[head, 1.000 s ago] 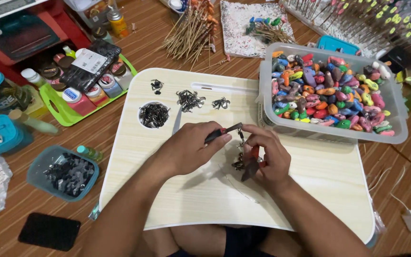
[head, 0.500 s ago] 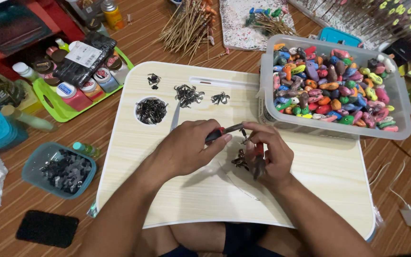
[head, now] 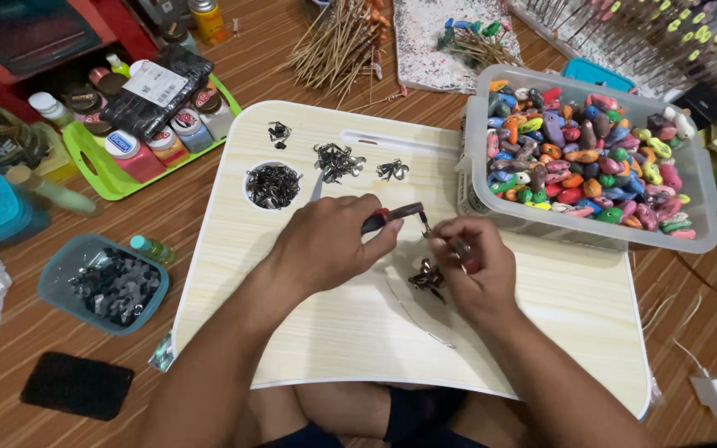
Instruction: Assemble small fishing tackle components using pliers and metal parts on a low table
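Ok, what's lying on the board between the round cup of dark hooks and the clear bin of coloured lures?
In the head view, two loose piles of dark hooks lie on the board between the cup and the bin, with a shallow slot behind them.

Black packet (head: 158, 91), white label, atop jars in green tray (head: 97, 166).
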